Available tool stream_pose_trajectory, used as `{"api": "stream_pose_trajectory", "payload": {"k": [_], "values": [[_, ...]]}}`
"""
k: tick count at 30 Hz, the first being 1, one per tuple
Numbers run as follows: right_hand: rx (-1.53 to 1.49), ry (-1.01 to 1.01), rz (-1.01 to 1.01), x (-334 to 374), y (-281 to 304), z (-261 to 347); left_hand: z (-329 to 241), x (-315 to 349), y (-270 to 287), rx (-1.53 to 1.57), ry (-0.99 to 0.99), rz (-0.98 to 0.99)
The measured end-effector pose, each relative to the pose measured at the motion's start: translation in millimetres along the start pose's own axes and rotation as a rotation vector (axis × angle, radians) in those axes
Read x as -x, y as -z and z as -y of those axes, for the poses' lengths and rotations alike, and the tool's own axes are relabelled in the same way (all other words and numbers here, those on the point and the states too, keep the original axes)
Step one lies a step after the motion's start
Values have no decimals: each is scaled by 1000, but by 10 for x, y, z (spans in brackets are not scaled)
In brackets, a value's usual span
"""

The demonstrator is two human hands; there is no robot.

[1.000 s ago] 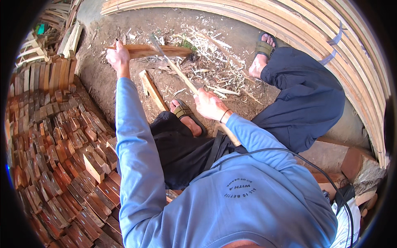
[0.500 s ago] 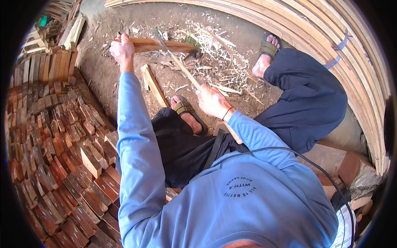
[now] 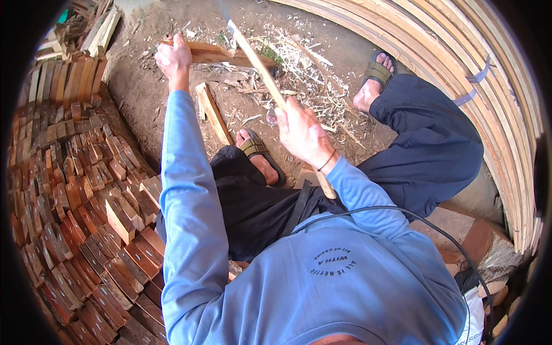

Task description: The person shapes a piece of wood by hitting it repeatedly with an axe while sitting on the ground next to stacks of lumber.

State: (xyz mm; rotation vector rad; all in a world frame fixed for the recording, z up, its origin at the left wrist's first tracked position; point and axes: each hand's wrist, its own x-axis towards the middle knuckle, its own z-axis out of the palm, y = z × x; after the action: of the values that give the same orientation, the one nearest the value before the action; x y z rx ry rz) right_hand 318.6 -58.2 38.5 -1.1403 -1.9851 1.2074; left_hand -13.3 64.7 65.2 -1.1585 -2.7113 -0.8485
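Observation:
My left hand point(image 3: 173, 59) is closed around the left end of a reddish-brown piece of wood point(image 3: 215, 53), which lies across the ground with its far end among the shavings. In my right hand point(image 3: 307, 133) is a long pale wooden handle point(image 3: 257, 62), held partway along it, its lower end by my right forearm. At the handle's upper end a bluish-grey metal head point(image 3: 228, 22) is smeared by motion, so its exact shape cannot be made out. The handle crosses in front of the wood. Pale wood shavings point(image 3: 310, 75) are spread beside the piece.
Stacked short wooden blocks point(image 3: 86, 218) fill the left side. Long curved-looking planks point(image 3: 448, 52) line the right and far edge. A loose wood strip point(image 3: 214, 115) lies near my left sandal point(image 3: 256, 146). A black cable point(image 3: 414, 215) runs over my shirt.
My right hand has swung the tool up, lifting its metal head away from the wood. The left hand keeps its hold on the piece, shifted only slightly.

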Motion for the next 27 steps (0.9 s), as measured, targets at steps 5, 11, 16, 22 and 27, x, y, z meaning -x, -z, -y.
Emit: {"api": "stream_pose_trajectory", "payload": {"k": [5,11,16,22,27], "values": [[-78,-247,245,13,-104,-133,25,35,65,25,49,-13],[56,-135,-8,-121,89,118,-72,107,98,76,-18,-44],[-91,-154,226,57,-94,-124,4,61,34,25,29,-60],[70,-99,90,77,-205,-90,-10,108,3,100,58,-15],[-9,-180,113,-133,38,217,76,173,95,62,61,-42]]}}
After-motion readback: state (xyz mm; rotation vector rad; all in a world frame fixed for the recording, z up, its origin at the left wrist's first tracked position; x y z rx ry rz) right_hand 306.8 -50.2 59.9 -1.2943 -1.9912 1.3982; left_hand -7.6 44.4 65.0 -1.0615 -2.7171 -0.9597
